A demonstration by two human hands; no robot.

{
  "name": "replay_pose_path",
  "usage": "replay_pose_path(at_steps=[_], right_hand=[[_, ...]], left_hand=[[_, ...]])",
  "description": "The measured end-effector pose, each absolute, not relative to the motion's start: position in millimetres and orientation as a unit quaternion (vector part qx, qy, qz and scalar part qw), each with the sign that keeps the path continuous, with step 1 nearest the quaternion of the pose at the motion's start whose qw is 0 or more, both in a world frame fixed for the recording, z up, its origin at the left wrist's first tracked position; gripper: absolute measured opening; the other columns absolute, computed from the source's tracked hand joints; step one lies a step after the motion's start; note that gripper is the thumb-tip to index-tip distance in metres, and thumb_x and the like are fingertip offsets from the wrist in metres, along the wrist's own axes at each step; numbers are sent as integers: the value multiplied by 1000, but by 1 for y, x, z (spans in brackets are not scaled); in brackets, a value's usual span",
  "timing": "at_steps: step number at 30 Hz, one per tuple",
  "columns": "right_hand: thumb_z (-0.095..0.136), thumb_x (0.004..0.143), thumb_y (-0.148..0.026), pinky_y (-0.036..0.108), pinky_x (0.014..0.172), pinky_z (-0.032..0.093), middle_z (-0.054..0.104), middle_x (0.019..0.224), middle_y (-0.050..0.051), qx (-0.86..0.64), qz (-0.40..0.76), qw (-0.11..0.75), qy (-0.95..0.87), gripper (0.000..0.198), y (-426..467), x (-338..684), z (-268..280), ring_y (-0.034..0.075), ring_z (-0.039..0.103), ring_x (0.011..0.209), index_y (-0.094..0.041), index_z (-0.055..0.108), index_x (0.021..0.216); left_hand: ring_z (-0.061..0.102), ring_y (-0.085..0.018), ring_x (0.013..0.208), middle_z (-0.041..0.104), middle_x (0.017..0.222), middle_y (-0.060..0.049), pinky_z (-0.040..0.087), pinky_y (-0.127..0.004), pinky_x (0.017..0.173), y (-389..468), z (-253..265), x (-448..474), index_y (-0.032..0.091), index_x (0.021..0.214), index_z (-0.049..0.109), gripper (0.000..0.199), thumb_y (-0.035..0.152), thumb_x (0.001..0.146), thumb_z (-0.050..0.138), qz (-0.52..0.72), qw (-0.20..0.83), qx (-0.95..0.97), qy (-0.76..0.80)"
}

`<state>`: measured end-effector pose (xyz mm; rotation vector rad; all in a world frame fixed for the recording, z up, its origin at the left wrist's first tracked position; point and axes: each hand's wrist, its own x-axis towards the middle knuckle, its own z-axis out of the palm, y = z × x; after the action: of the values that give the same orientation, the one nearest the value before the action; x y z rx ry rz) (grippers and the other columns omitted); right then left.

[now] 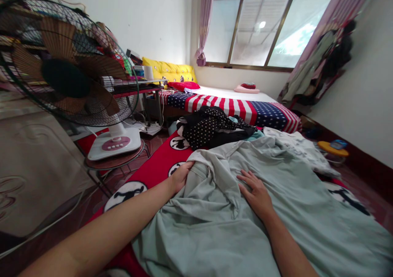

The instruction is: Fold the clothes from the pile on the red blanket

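Observation:
A large pale green garment [211,240], rumpled and full of folds, lies spread over the red bed cover [158,156]; its exact kind I cannot tell. My left hand [181,177] is closed on a bunched part at the garment's left edge, the fingertips partly hidden by the cloth. Flat on the fabric to the right rests my right hand [255,193], fingers spread. Just beyond the garment is a heap of dark clothes, with a black polka-dot piece [204,131] on top. A white patterned cloth [297,146] lies at the far right.
An electric fan [66,78] stands on a round stool [135,156] at my left. Behind it is a cluttered desk [147,84]. A second bed [221,93] sits under the window. Clothes hang on a rack [325,64] at right, near a small yellow stool [330,149].

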<state>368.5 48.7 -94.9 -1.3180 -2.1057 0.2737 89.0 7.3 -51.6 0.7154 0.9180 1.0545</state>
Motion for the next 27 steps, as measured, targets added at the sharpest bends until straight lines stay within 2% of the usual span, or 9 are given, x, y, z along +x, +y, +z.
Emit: replay_pose_path(at_steps=[6, 10, 12, 15, 18, 22, 24, 27], right_hand=[[51, 84, -47, 54, 109, 30, 57, 135, 6, -501, 108, 318, -798, 38, 48, 368, -94, 30, 40, 135, -25, 69, 110], [52, 84, -45, 52, 109, 31, 59, 133, 6, -497, 108, 322, -799, 37, 47, 369, -94, 29, 41, 134, -24, 70, 109], [53, 84, -45, 51, 109, 30, 59, 133, 6, -498, 110, 322, -797, 37, 48, 369, -94, 28, 41, 134, -24, 70, 109], [53, 84, -44, 51, 110, 30, 58, 134, 6, -499, 111, 320, -798, 37, 48, 369, -94, 28, 41, 134, -23, 69, 110], [53, 84, -44, 51, 110, 30, 58, 134, 6, -500, 109, 319, -798, 38, 48, 368, -95, 29, 41, 134, -22, 70, 110], [54, 83, -43, 51, 109, 31, 59, 133, 7, -498, 105, 320, -799, 37, 49, 368, -95, 29, 42, 133, -22, 70, 110], [55, 83, -43, 52, 109, 32, 59, 133, 7, -498, 102, 323, -799, 37, 49, 369, -95, 29, 43, 133, -22, 70, 110], [54, 83, -43, 52, 108, 32, 59, 132, 7, -495, 102, 327, -799, 37, 48, 369, -94, 30, 43, 132, -22, 70, 109]], left_hand=[[69, -31, 91, 75, 90, -12, 54, -45, 86, 12, -45, 75, 12, 105, 67, 41, 31, 70, 62, 532, 613, 349, 468], [64, -26, 105, 70, 111, -4, 52, -39, 91, 21, -23, 42, 21, 122, 59, 55, 18, 67, 61, 615, 476, 389, 494], [55, -26, 118, 63, 124, -3, 46, -37, 101, 21, -17, 25, 22, 117, 63, 53, 13, 64, 64, 637, 400, 419, 508], [41, -26, 131, 49, 139, -2, 31, -37, 113, 17, -25, 3, 22, 97, 71, 38, 5, 65, 60, 571, 214, 542, 578], [37, -27, 134, 40, 146, -3, 26, -40, 115, 12, -46, -13, 24, 106, 69, 50, -1, 67, 50, 388, 16, 620, 682], [51, -29, 120, 57, 124, -14, 36, -42, 107, 13, -65, -28, 16, 123, 58, 50, 9, 73, 53, 304, -1, 572, 761], [55, -29, 113, 61, 116, -14, 40, -42, 102, 12, -64, -31, 14, 125, 55, 48, 23, 77, 57, 298, 14, 563, 770], [62, -30, 100, 67, 100, -13, 46, -41, 91, 5, -54, -32, 13, 119, 56, 55, 42, 74, 65, 280, 56, 554, 782]])
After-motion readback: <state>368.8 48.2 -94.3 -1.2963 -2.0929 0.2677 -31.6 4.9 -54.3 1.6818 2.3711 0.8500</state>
